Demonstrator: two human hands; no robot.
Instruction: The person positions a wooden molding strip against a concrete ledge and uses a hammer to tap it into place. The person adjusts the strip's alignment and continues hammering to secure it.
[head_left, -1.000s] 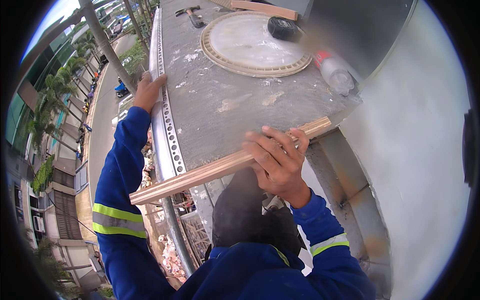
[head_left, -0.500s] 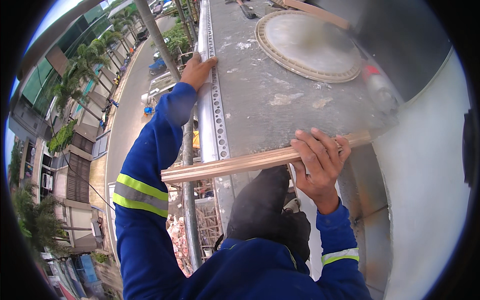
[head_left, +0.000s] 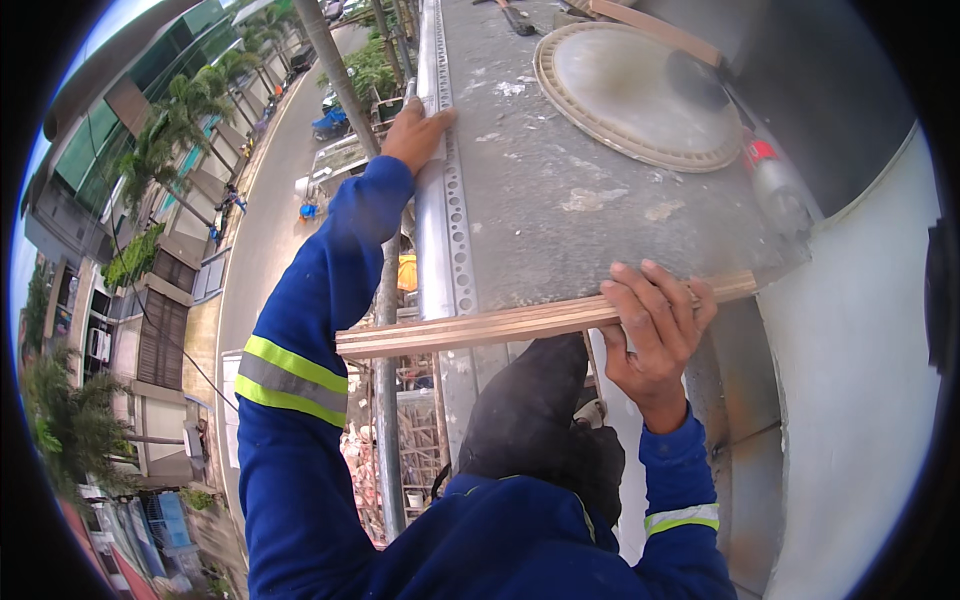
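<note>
My left hand (head_left: pixel 418 132) grips the perforated metal strip (head_left: pixel 460 245) along the left edge of a rough grey concrete ledge (head_left: pixel 570 235), its thumb on the strip. My right hand (head_left: pixel 655 330) has its fingers over a layered plywood strip (head_left: pixel 450 334), which lies crosswise at the ledge's near edge, just below the metal strip's near end. My dark-clothed leg (head_left: pixel 515 405) shows beneath the plywood.
A round plastic lid (head_left: pixel 630 95), plastic bottle (head_left: pixel 778 188), hammer (head_left: pixel 515 20) and wood offcut (head_left: pixel 655 28) lie on the ledge. A white wall (head_left: pixel 840 400) is at right. At left, a steel pole (head_left: pixel 340 75) stands above a drop to a street (head_left: pixel 262 220) with palms and buildings.
The camera's view has turned, so the ledge, both hands and the plywood sit farther right in the picture. Both hands keep their holds on the metal strip and plywood.
</note>
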